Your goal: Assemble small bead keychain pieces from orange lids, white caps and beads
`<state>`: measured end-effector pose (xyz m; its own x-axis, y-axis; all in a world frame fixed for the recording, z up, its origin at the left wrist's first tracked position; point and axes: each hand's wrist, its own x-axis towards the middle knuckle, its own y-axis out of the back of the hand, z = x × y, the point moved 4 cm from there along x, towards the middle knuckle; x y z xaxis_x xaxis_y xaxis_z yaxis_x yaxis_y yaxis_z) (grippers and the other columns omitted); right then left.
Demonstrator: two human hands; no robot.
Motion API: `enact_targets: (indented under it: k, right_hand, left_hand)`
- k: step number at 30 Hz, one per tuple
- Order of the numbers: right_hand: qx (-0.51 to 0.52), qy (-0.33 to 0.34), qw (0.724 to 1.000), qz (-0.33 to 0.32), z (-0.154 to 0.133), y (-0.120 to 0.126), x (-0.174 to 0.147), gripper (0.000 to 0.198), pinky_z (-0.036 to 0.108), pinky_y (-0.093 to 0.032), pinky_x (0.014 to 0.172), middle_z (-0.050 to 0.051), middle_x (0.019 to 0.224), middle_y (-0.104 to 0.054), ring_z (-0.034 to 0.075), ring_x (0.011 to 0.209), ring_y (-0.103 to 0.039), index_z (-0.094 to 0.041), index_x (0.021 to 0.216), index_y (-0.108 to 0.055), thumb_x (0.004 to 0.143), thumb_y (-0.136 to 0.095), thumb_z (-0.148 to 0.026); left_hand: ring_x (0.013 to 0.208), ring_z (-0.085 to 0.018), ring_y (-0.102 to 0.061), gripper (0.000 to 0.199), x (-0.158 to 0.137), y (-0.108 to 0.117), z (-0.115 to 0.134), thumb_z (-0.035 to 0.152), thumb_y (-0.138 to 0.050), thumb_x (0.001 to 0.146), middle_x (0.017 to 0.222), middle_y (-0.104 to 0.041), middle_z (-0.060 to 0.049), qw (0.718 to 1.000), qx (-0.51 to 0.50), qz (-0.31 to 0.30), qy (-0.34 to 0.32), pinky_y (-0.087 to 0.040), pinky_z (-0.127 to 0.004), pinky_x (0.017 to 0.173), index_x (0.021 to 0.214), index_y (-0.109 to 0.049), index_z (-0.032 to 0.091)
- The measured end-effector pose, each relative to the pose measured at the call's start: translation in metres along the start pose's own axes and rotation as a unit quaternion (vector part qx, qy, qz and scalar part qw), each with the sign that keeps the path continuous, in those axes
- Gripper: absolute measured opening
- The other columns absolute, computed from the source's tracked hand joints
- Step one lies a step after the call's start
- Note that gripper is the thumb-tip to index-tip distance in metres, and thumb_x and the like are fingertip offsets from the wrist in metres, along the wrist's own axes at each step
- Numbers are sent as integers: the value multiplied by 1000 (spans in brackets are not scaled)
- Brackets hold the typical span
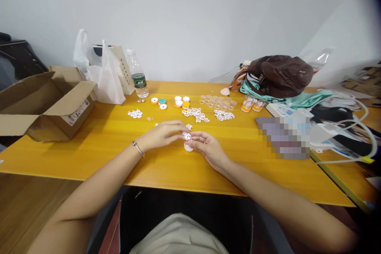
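Note:
Over the middle of the table, my left hand [167, 133] and my right hand [210, 150] meet with closed fingertips at a small white openwork plastic piece [187, 136]. It is held just above a small round white cap with an orange base [188, 148]. My right thumb and fingers pinch the piece from the right; the left fingers touch it from the left. Another loose white openwork piece [189, 126] lies just behind. Farther back are piles of similar white pieces [196, 114] and white, orange and teal round caps [178, 103].
Clear plastic rings [218, 102] and white round parts [135, 114] lie farther back. An open cardboard box [64, 115], a white plastic bag [108, 81] and a water bottle [139, 77] stand left. At right are a brown bag [279, 75], a pixelated flat object [282, 137] and cables.

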<state>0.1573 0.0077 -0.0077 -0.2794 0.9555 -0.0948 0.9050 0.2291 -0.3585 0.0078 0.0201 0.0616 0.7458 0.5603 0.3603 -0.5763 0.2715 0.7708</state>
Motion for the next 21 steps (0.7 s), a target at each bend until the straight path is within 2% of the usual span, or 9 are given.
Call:
enact_targets:
  k: [16, 21]
  right_hand:
    - [21, -20, 999, 23, -1, 0, -2, 29, 25, -48, 71, -1, 76, -68, 11, 70, -64, -19, 78, -62, 52, -76, -18]
    - [41, -27, 999, 21, -2, 0, -2, 22, 26, -49, 77, 2, 79, -69, 12, 74, -65, -18, 77, -63, 58, -74, -23]
  left_hand:
    - [86, -14, -55, 27, 0, -5, -1, 29, -43, 86, 95, -60, -7, 997, 70, -26, 5, -42, -27, 79, 107, -56, 19]
    - [86, -14, -56, 27, 1, -6, 1, 28, -43, 86, 96, -61, -7, 998, 58, -21, 8, -43, -28, 79, 108, -56, 20]
